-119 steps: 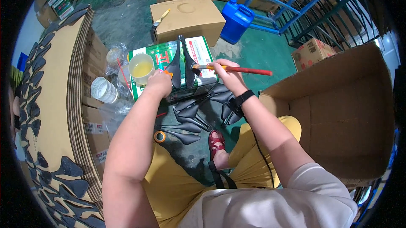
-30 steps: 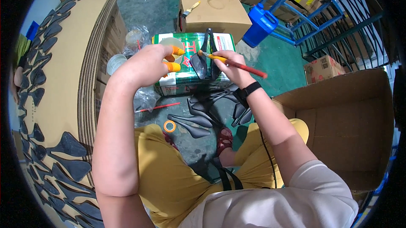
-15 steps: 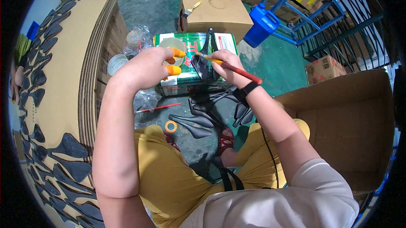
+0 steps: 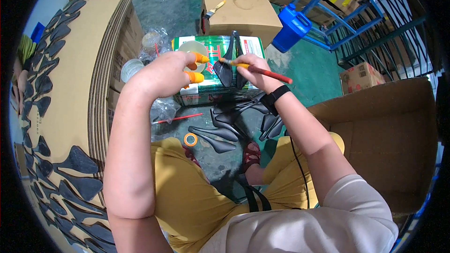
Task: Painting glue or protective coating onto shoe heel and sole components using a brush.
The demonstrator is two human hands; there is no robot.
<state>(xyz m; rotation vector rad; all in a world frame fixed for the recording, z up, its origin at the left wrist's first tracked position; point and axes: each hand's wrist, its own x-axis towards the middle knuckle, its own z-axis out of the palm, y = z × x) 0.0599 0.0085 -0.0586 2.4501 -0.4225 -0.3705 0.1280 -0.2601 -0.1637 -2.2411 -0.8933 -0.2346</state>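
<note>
Left hand: raised over the green box, orange caps on two fingertips; pinches the black sole piece at its left edge and holds it upright.
Right hand: closed around a red-handled brush; bristle end touches the top of the sole piece.
Change, four seconds: brush was held level and clear of the piece; now it rests on it.
Change, last second: hands sit closer together, brush tip drawn inward along the piece.
Reading: coating of this piece looks under way, not finished.
Green box: on the floor just beyond the knees, serves as a stand; a cup sits on it, behind the left hand.
Loose sole pieces: heap of black shapes on the floor between box and feet.
Tape roll: orange, beside the heap.
Cardboard sheet: at the left, rows of black pieces laid along it.
Open carton: at the right, contents not visible.
</note>
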